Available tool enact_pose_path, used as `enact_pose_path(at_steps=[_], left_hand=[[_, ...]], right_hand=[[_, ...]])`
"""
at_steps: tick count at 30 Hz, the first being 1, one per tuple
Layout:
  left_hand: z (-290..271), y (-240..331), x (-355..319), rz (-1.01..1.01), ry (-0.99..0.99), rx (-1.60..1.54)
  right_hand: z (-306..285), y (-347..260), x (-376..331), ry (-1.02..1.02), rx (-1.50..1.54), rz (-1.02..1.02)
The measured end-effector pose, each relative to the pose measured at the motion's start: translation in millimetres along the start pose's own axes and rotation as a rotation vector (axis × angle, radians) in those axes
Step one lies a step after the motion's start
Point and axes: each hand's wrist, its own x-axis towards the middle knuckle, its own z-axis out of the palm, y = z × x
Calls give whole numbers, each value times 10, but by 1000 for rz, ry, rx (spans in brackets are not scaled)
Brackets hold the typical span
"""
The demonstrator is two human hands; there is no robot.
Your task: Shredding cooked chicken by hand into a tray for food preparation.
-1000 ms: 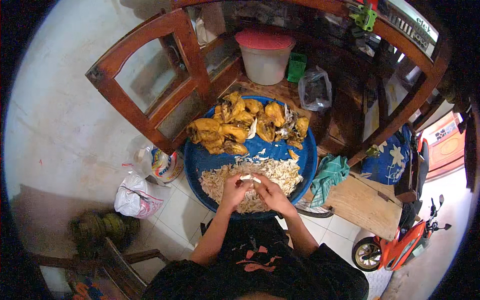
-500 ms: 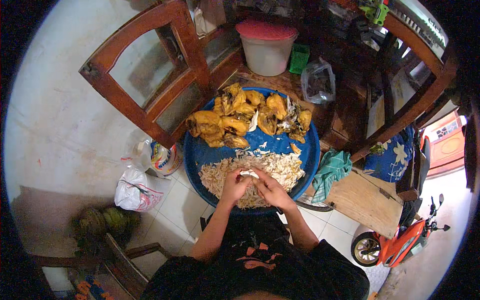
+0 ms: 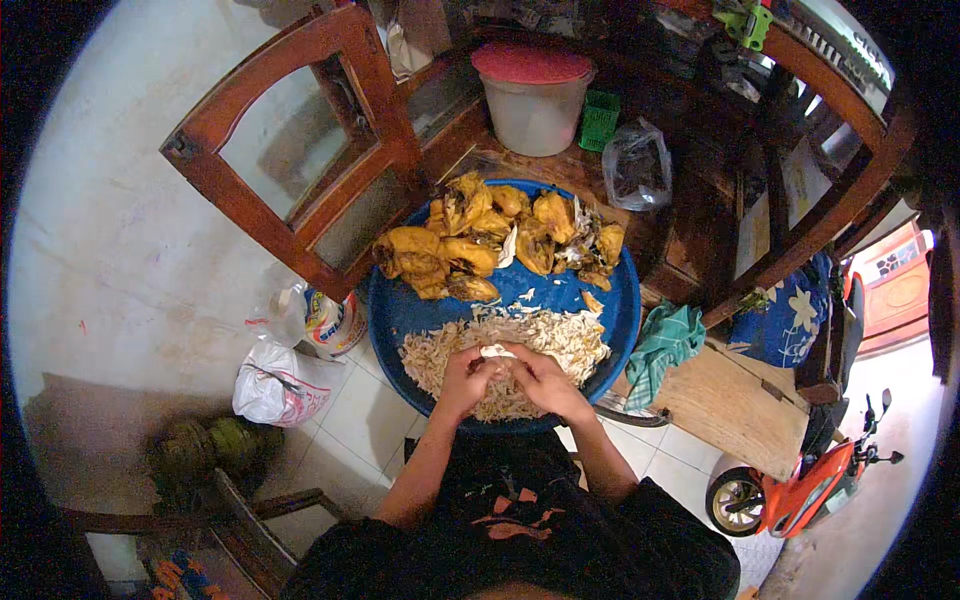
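Observation:
A round blue tray [image 3: 400, 318] lies in front of me. Across its far half are several pieces of yellow cooked chicken [image 3: 415, 258], with bones and scraps among those at the right. The near half bears a broad heap of pale shredded chicken [image 3: 570, 340]. Just over that heap, my left hand [image 3: 466, 383] and my right hand [image 3: 548, 384] come together, fingers closed on one small white piece of chicken meat [image 3: 496, 351] between them. The fingertips partly hide it.
Behind the tray stand a white bucket [image 3: 535, 115] with a red lid, a green basket [image 3: 598, 120] and a clear plastic bag [image 3: 637, 165]. A green cloth [image 3: 665, 340] lies at the right edge. Wooden door frames [image 3: 300, 225] flank the tray; a white bag [image 3: 278, 383] sits at left.
Both hands stay over the shredded heap, with slight finger movement. The white meat shows a little more clearly at the fingertips. The whole view has shifted slightly.

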Motion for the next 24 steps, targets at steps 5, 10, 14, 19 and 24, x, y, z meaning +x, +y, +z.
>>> enact_pose_path(at_steps=[5,10,14,19,24], left_hand=[[3,61,-43,-96,57,-247],[26,147,-66,-18,61,-64],[41,60,-45,12,58,-135],[92,357,-86,-66,124,-286],[-24,318,-127,-1,148,-239]], right_hand=[[-169,-146,-13,81,56,299],[-103,-271,-111,-172,35,359],[-89,-199,-63,-96,109,377],[-44,-268,-38,180,223,554],[-89,54,-117,300,125,365]])
